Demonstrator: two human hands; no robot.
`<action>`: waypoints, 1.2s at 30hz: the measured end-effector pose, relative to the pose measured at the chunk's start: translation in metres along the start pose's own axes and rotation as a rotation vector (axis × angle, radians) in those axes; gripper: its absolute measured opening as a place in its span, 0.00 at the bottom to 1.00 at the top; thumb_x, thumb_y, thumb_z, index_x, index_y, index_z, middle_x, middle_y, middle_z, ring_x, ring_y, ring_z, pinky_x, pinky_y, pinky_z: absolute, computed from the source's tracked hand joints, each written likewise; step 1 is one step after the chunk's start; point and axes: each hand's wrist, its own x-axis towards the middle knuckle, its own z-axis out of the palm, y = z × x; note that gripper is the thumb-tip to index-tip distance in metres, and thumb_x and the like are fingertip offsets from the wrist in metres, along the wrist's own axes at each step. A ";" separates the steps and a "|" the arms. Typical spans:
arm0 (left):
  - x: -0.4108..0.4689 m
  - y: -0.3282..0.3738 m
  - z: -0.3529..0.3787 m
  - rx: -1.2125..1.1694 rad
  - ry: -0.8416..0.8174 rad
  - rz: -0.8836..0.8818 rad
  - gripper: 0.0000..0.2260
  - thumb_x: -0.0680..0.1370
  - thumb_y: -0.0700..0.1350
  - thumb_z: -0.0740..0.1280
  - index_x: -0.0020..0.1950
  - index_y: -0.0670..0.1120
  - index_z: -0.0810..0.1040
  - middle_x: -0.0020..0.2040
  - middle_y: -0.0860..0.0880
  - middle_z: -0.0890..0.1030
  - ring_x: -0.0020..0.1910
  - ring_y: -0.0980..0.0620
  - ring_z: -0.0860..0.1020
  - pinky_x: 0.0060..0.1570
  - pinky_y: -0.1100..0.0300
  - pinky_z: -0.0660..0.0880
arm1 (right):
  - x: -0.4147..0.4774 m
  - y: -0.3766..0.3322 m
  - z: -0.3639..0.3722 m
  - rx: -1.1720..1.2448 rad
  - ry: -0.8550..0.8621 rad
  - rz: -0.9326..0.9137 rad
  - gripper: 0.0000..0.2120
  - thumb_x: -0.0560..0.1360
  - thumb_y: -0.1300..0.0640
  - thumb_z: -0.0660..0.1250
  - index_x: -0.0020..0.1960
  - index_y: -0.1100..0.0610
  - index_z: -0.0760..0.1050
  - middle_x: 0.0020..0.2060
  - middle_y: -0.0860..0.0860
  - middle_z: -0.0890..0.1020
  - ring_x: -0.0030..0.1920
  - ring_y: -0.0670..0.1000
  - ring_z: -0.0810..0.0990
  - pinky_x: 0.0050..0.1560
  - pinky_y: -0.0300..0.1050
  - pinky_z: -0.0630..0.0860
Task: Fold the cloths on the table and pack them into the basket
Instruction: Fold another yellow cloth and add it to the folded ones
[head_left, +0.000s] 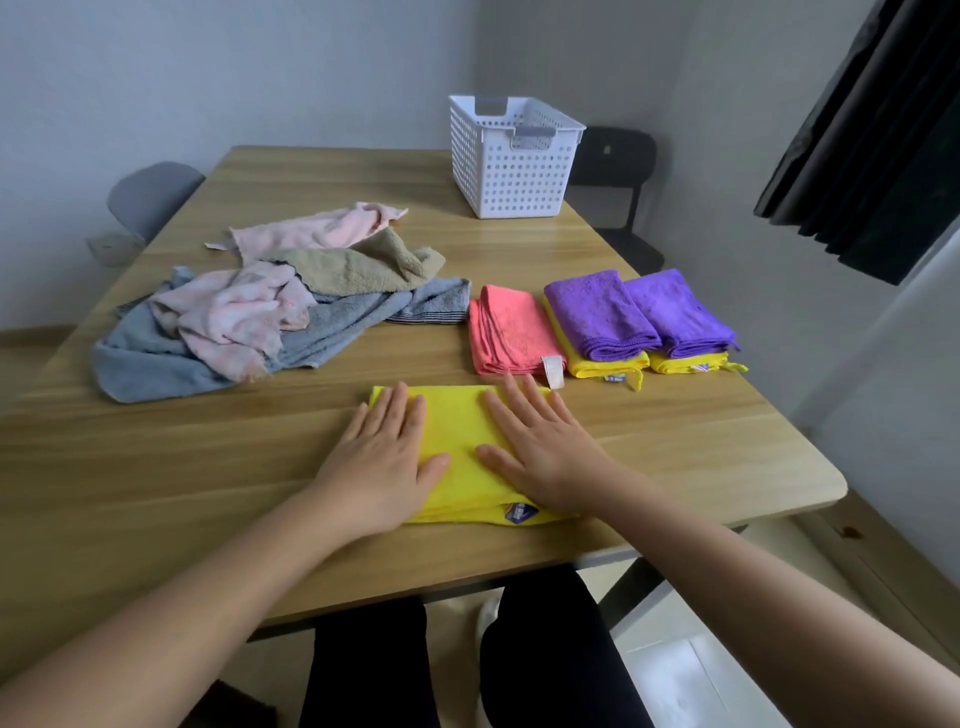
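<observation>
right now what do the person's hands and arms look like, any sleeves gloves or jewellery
The left hand and right hand are both bare, with no gloves, rings, watch or bracelet visible. No sleeves show anywhere up to the picture's edge. The only clothing in view is black trousers.

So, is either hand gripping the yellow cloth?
No, the left hand and right hand both lie flat, fingers straight, on the yellow cloth.

The bench (675, 431) is smooth, matt wood-grain. The basket (511, 171) is white perforated plastic. The yellow cloth (457, 441) looks soft, fine-napped; the grey towel (343, 317) is coarser terry.
</observation>
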 end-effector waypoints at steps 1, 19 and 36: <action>0.001 0.004 -0.005 0.033 0.004 -0.014 0.35 0.78 0.63 0.39 0.77 0.42 0.41 0.77 0.41 0.40 0.77 0.47 0.41 0.74 0.51 0.40 | 0.000 0.000 -0.002 0.002 -0.016 0.004 0.44 0.68 0.30 0.34 0.78 0.52 0.41 0.77 0.53 0.40 0.76 0.54 0.36 0.74 0.51 0.37; -0.005 0.033 -0.006 -0.182 0.527 0.522 0.11 0.72 0.52 0.57 0.43 0.51 0.78 0.38 0.56 0.80 0.38 0.52 0.80 0.25 0.60 0.72 | -0.056 0.018 0.001 0.251 0.364 -0.167 0.20 0.69 0.37 0.64 0.51 0.50 0.80 0.50 0.43 0.82 0.50 0.47 0.80 0.50 0.47 0.77; -0.008 0.043 -0.007 -0.013 0.573 0.458 0.15 0.57 0.45 0.78 0.39 0.47 0.76 0.34 0.51 0.75 0.33 0.48 0.77 0.21 0.60 0.68 | -0.047 0.019 0.001 -0.111 0.687 -0.375 0.10 0.66 0.55 0.66 0.46 0.54 0.70 0.37 0.50 0.76 0.39 0.53 0.73 0.41 0.45 0.65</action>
